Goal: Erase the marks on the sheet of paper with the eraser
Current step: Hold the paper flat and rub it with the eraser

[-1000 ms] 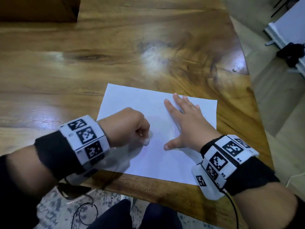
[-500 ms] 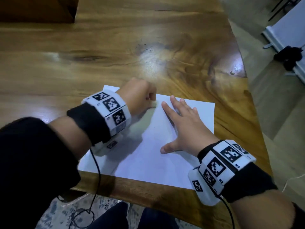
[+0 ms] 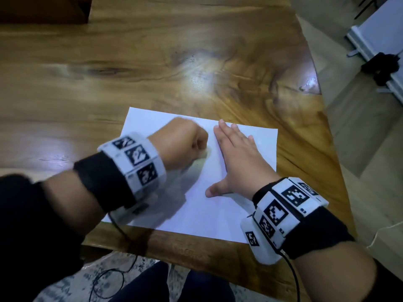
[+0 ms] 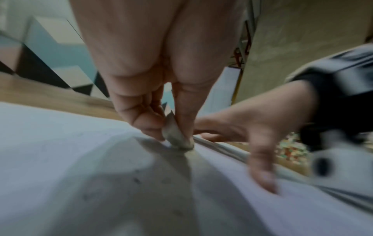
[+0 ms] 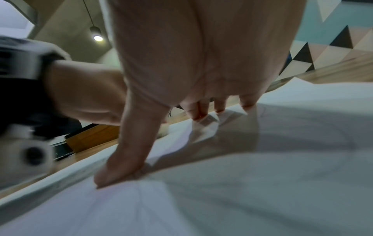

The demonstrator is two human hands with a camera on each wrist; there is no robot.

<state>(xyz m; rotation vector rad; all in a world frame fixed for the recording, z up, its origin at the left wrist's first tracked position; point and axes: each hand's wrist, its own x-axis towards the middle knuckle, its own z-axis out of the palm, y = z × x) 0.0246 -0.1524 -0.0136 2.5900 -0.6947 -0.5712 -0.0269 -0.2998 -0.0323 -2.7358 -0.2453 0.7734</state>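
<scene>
Left hand (image 3: 184, 143) shifted nearer | pinches worn eraser (image 4: 175, 135) | right hand (image 3: 236, 158) flat (paper (image 3: 218, 214))

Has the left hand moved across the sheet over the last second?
Yes. The left hand, pinching the eraser, went from the sheet of paper's middle up to its far edge, then back slightly toward the person.

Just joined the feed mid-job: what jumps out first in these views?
The white sheet of paper at the near edge of the wooden table draws the eye, with both hands on it. The left hand is fisted, pinching a small pale eraser against the sheet near its far edge. Beside it, the right hand lies flat with its fingers spread, pinning the paper.
</scene>
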